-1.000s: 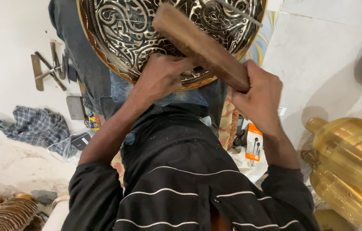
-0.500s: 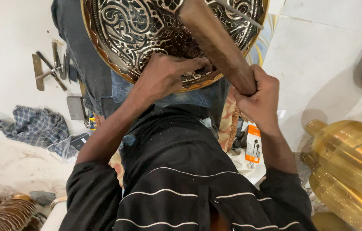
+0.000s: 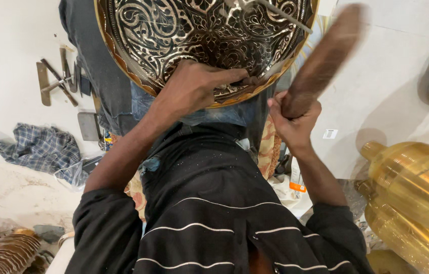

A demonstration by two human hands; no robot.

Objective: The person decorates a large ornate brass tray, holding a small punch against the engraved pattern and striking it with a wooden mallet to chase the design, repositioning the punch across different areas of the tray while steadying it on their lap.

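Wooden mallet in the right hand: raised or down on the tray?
Raised. The wooden mallet angles up and right, motion-blurred, off the engraved tray. The right hand grips its lower end; the left hand rests on the tray's lower rim.

wooden mallet [image 3: 326, 56] blurred (in motion) | engraved tray [image 3: 199, 40] top cut off

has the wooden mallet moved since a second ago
Yes. The wooden mallet in the right hand has swung up and to the right, off the engraved tray, and now points out over the white floor.
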